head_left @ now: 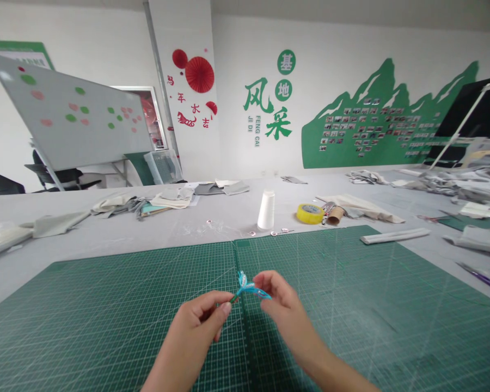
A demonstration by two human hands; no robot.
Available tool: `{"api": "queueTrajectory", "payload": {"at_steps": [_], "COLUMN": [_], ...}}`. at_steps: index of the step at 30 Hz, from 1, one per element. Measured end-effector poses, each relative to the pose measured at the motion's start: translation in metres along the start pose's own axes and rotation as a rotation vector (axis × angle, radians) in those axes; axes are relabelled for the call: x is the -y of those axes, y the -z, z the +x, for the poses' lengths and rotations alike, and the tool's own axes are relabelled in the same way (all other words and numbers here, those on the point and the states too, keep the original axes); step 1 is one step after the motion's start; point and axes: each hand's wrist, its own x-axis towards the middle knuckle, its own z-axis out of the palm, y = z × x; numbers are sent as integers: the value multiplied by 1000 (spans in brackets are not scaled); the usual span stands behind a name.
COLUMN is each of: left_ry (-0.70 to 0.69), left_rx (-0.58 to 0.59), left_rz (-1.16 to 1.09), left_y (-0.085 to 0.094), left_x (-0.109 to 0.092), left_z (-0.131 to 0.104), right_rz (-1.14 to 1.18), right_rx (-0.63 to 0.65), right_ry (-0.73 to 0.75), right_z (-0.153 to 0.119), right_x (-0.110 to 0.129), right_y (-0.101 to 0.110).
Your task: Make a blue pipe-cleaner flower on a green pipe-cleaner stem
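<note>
A small blue flower-like piece with petals and a green stem is held up over the green cutting mats. My left hand pinches the stem between thumb and fingers. Close by on the right, my right hand has its thumb and fingers curled around the tip of the longest blue petal; whether they press on it is hard to tell. Its other fingers are bent. Beneath both hands lies the gridded green mat.
Behind the mats stand a white thread cone, yellow tape roll and brown cardboard tube. A rolled white strip crosses the mat's edge. Purple-handled scissors lie far right. Fabric pieces lie at the back left.
</note>
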Motion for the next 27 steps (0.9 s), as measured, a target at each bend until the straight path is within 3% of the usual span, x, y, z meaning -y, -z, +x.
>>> {"api": "queueTrajectory", "payload": {"at_steps": [2,5,9,12,19,27], "left_ry": [0,3,8,15,15,13], "left_rx": [-17,-20,-21,-24,-6,143], "left_rz": [-8,-15,-12,-1,-8,-102], "left_y": [0,0,0,0,-1,1], "left_x": [-2,0,4,5,5,6], "left_z": [-1,1,4,5,4,4], "right_rz": [92,267,339,282,172,198], "right_rx": [175,263,237,181,193,272], "right_ry": [-54,-122,-277,-234,-149,-182], "right_z": [-2,-8,-14,-15,-14,-5], "right_x": [-6,-9,-2,4,4,9], "right_y": [-8,-17,-18,-16,-15,-8]}}
